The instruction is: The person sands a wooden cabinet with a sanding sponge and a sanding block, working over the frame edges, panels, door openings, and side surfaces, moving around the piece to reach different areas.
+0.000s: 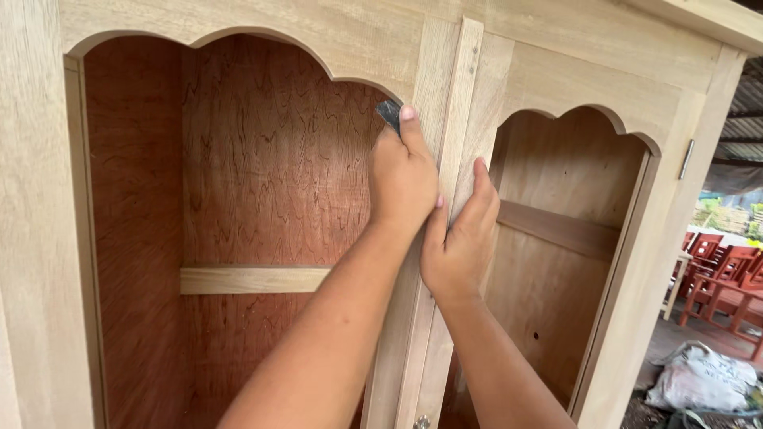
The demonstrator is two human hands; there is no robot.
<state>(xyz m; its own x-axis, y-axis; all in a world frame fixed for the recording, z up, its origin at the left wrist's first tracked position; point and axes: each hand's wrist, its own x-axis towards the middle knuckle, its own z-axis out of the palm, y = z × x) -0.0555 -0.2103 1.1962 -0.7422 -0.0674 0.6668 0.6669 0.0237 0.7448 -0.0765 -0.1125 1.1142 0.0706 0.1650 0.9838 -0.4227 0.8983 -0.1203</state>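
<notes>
the left hand clenched a small dark tool against the cabinet's centre strip; the right hand lay flat, grasping nothing. a slip could likely gouge the wood.

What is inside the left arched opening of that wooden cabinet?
Inside the left opening show a reddish plywood back panel and a pale wooden rail across it. The left hand and forearm cover its right edge; its bottom lies out of view.

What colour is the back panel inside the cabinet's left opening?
Reddish-brown, with wavy grain, unlike the pale frame; the back panel shows best in the head view.
</notes>
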